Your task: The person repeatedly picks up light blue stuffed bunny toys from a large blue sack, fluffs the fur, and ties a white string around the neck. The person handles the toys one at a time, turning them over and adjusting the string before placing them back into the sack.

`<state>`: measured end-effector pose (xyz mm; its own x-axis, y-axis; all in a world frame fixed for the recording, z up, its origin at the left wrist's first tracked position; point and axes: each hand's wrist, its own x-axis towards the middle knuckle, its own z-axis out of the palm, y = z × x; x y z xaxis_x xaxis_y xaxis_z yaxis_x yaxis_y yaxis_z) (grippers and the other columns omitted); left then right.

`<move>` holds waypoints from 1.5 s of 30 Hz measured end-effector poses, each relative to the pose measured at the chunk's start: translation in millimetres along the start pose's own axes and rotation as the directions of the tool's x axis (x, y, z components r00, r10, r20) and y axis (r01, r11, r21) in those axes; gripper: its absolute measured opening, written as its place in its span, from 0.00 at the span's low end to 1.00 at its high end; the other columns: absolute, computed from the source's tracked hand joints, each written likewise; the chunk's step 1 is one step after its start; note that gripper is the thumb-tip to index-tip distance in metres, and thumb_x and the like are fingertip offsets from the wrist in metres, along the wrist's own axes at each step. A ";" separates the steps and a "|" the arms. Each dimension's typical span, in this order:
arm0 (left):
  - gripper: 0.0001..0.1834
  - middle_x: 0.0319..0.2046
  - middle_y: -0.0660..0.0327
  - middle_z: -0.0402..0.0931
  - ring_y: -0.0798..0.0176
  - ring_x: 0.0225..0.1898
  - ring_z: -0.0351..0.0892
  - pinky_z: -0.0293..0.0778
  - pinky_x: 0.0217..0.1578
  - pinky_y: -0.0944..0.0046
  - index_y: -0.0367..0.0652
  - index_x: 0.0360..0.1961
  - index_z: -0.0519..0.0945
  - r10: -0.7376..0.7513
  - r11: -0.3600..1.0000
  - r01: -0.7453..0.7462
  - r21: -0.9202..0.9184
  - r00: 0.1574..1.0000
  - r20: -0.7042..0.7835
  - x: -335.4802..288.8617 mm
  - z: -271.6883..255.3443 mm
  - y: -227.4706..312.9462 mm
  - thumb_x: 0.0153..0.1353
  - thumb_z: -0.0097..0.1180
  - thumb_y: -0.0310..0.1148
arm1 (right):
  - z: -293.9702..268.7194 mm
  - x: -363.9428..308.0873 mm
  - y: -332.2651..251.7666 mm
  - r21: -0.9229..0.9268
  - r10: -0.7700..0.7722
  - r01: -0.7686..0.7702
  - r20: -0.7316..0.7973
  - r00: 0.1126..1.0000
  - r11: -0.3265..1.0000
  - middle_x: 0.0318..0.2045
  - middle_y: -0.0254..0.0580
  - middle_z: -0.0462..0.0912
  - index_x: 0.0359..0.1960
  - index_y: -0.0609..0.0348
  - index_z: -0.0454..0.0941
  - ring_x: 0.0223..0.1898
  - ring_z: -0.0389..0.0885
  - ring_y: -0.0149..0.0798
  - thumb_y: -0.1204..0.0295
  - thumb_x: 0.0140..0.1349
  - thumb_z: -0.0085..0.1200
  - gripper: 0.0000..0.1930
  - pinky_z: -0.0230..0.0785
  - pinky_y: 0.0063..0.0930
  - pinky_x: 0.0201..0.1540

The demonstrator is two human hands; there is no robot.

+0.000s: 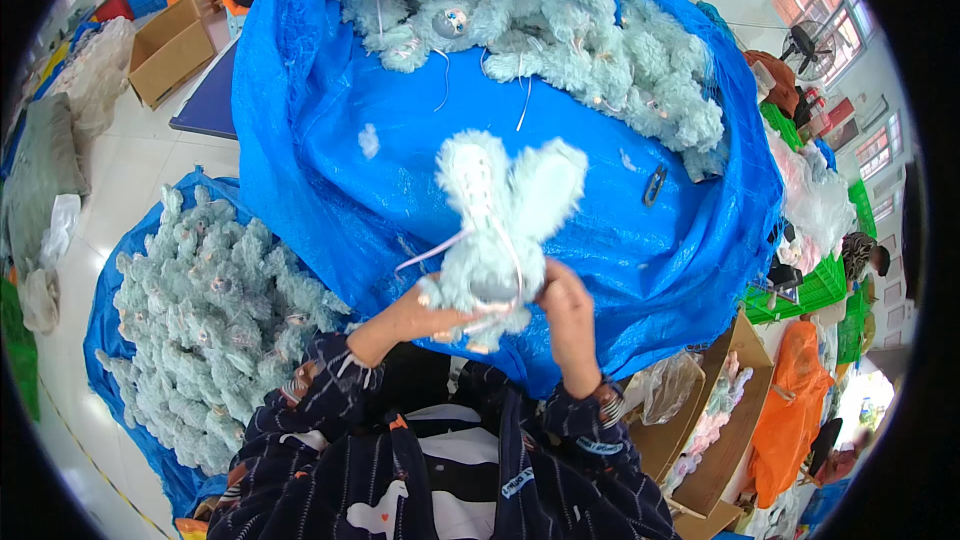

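pinching plush toy (482, 230) with left grip (408, 318) and right grip (568, 312); best to steady gently, smoothing ribbon (434, 250) flat, untwisted

We record a dark striped garment (545, 465) carrying small pale lettering in two places: a light blue mark (601, 448) on the right sleeve, below the cuff, and a light blue strip (518, 484) on the front, at the right side of its opening. We enter both as too small to read with certainty, and list no legible number.
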<state>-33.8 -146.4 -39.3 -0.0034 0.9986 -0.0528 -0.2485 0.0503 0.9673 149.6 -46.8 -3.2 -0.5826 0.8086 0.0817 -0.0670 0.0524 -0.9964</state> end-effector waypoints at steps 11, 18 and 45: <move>0.19 0.39 0.57 0.73 0.65 0.37 0.74 0.72 0.31 0.69 0.36 0.48 0.68 -0.146 0.908 0.120 -0.401 0.989 -0.034 6.2 6.1 -12.4 0.54 0.53 0.27 | 31.3 -10.4 12.1 -0.252 0.091 -0.120 -0.124 0.988 0.960 0.18 0.38 0.75 0.33 0.67 0.75 0.18 0.73 0.27 0.73 0.58 0.49 0.08 0.65 0.18 0.20; 0.14 0.29 0.58 0.75 0.67 0.22 0.73 0.65 0.17 0.73 0.36 0.40 0.73 -0.231 0.816 0.160 -0.556 0.971 -0.059 8.0 6.2 -19.0 0.50 0.53 0.26 | 33.5 -5.7 11.8 0.510 0.355 -0.282 -0.050 0.934 0.813 0.14 0.30 0.67 0.41 0.60 0.72 0.13 0.63 0.24 0.68 0.60 0.45 0.11 0.54 0.17 0.13; 0.15 0.29 0.63 0.73 0.72 0.24 0.71 0.67 0.19 0.72 0.40 0.46 0.67 -0.043 0.928 -0.068 -0.366 0.957 -0.288 0.2 10.3 -44.8 0.61 0.42 0.37 | 34.9 -13.2 20.4 -0.206 -0.114 0.118 0.031 0.993 0.971 0.20 0.36 0.74 0.38 0.61 0.67 0.20 0.73 0.27 0.73 0.53 0.53 0.12 0.66 0.18 0.24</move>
<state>-12.7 -148.3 -80.0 -0.2711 0.9486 -0.1634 -0.5849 -0.0275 0.8106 127.6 -76.8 -23.8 -0.5962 0.7787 0.1956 0.0333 0.2673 -0.9630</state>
